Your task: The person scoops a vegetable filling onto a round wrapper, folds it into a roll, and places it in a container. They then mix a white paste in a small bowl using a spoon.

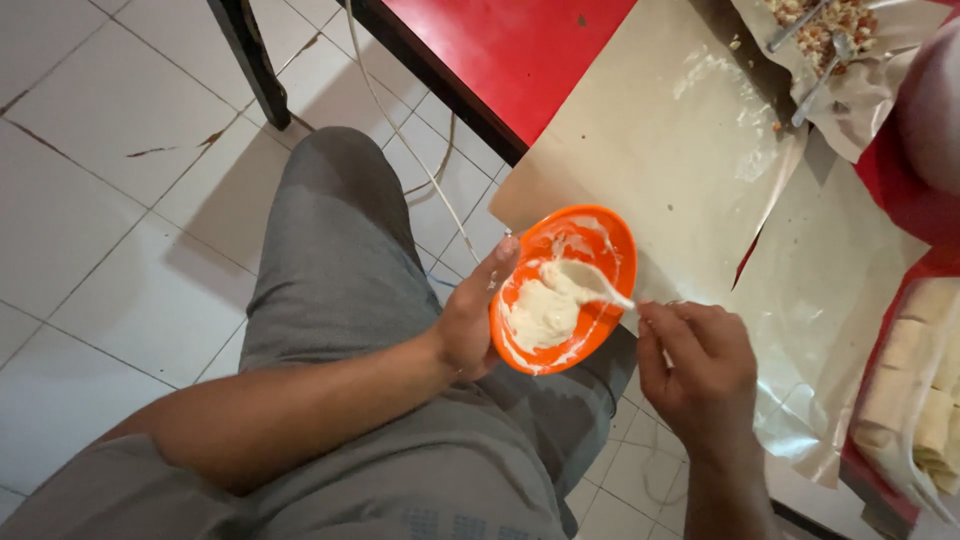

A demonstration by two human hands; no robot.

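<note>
My left hand [470, 320] grips the near rim of a small orange bowl [603, 235], held tilted over my lap at the table's edge. A pool of white batter [545, 312] lies in the bowl. My right hand [700, 370] pinches the handle of a white spoon [590, 280] whose head rests in the batter.
A red table [500, 50] is covered with a sheet of brown paper [660, 140] smeared with batter. A paper-lined container of chopped filling [830, 25] with metal utensils sits at the far right. A tray of pale rolled pieces [920, 400] lies at the right edge. Grey trousers and white floor tiles are below.
</note>
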